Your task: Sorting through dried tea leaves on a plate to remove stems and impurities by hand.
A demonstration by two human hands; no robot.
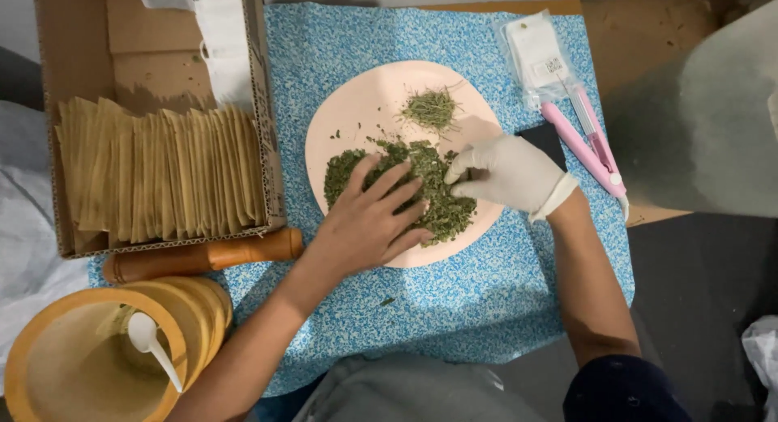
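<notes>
Herbs (429, 197), crumbled and green, lie heaped on the near half of a pale pink plate (356, 106), which sits on a blue speckled mat (486, 292) over the worktop. The left hand (369, 219), bare, lies flat on the heap with fingers spread wide, holding nothing. The right hand (506, 172), in a white glove, has its fingertips drawn together in a narrow pinch at the heap's right edge, apparently on a few flakes, though what is between them is too small to tell.

The heap reaches right to the plate's near rim, so any sideways sweep of the flat left hand is likely to push flakes over onto the mat; a few specks already lie there. The mat's busy pattern would make strays hard to find. A smaller pile of pale stems (431, 108) sits apart at the far side of the plate, and a broad stroke could mix it into the leaves. Pressing down off-centre could tip the plate. Flakes may also cling to bare skin.

To the left, a cardboard box (81, 66) holds a row of tan paper sachets (158, 175), a wooden pestle (203, 256) lies beside it, and a wooden mortar (49, 341) with a white spoon (152, 345) stands near the left elbow, where it could be knocked. A pink tool (585, 151) and a clear packet (535, 56) lie right of the plate.
</notes>
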